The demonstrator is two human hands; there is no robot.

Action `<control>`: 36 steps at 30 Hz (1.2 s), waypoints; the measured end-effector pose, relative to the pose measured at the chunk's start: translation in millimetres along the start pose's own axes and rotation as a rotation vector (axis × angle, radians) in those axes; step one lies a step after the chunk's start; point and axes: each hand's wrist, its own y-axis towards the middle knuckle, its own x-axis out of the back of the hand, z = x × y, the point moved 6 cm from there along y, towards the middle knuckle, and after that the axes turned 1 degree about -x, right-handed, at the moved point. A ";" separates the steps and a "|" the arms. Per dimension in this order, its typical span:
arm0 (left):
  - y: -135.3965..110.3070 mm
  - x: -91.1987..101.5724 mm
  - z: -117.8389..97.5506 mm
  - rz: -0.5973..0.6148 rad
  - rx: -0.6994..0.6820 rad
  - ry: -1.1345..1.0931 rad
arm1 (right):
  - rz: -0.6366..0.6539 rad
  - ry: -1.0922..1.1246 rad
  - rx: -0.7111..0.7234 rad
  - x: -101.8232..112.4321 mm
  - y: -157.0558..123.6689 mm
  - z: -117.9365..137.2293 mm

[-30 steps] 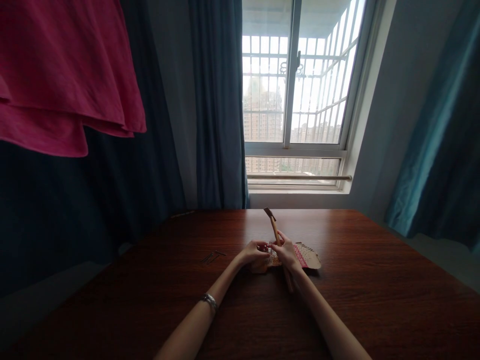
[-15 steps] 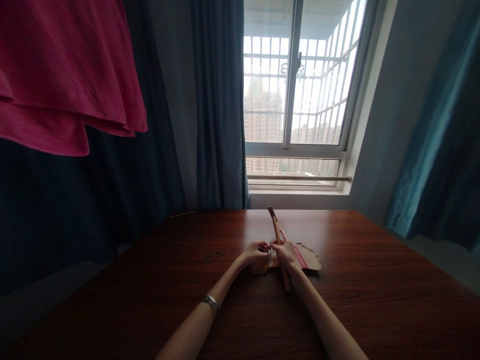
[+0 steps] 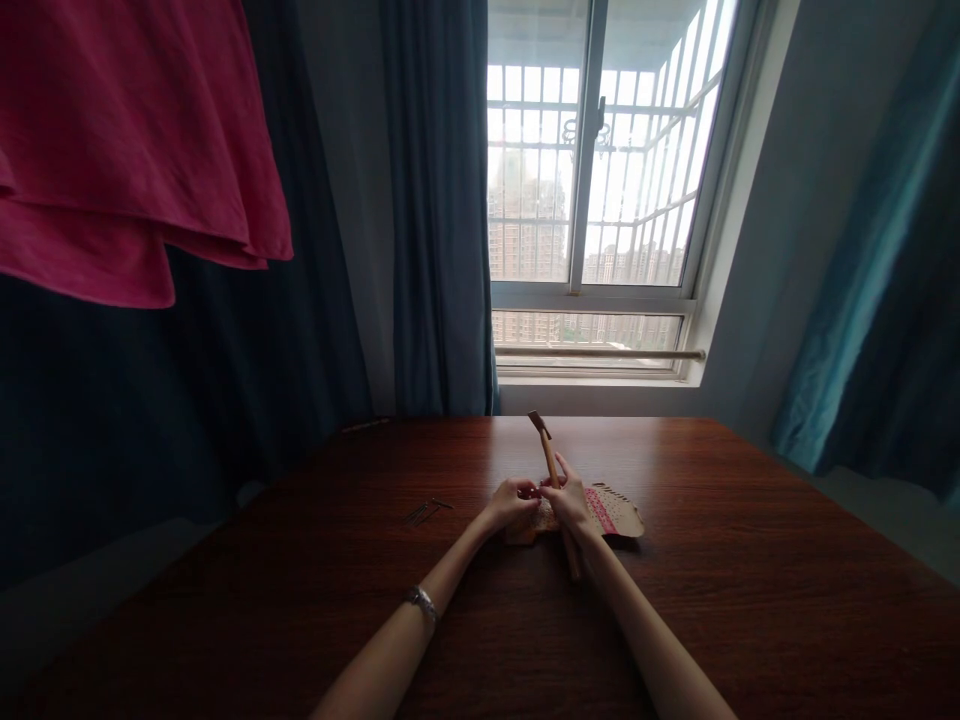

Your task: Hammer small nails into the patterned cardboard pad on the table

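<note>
My right hand is closed round the wooden handle of a hammer, its dark metal head up and tilted to the left. The handle's lower end sticks out below the palm. Close beside it, my left hand is closed in a pinch; what lies between its fingertips is too small to make out. Under both hands is a tan sheet like cardboard, with a pink patterned band and a row of notches along its far edge. A small light wooden block shows below my left hand, partly hidden.
Several thin dark nails lie on the brown wooden table left of my hands. A pink cloth hangs at the upper left. Behind the table are a blue curtain and a barred window.
The hammer head has tipped slightly to the left. Both hands stay close together in nearly the same place, and the view has shifted a little.
</note>
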 end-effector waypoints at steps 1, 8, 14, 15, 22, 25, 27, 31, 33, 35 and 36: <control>-0.1 -0.3 0.1 -0.001 -0.003 0.002 | 0.002 -0.002 0.004 -0.1 -0.4 0.8; -1.1 -1.3 2.2 -0.036 0.030 0.062 | 0.003 -0.005 0.014 -2.3 2.8 -6.7; -1.9 -1.3 -0.1 -0.041 0.015 0.121 | 0.024 0.010 0.020 -3.2 6.6 -18.7; -1.9 -1.1 0.2 -0.044 0.013 0.128 | 0.030 0.021 0.021 -3.0 6.6 -19.6; -2.1 -1.4 2.8 -0.050 0.020 0.152 | 0.030 0.119 -0.091 8.6 5.0 -16.1; -3.0 -2.0 2.7 -0.055 0.033 0.161 | -0.011 0.184 -0.142 22.1 4.7 -15.2; -3.9 -1.9 1.5 -0.064 0.030 0.176 | -0.039 0.208 -0.151 33.1 5.1 -17.6; -5.3 -0.4 -1.0 -0.089 0.011 0.224 | -0.081 0.189 -0.155 55.2 8.1 -30.9; -5.4 -0.1 -1.1 -0.095 0.009 0.238 | -0.103 0.167 -0.162 63.9 10.8 -39.2; -5.1 -0.5 -0.3 -0.092 0.012 0.237 | -0.117 0.146 -0.172 69.8 14.0 -46.7; -4.9 -0.8 0.1 -0.091 0.014 0.232 | -0.121 0.137 -0.172 71.8 15.6 -49.6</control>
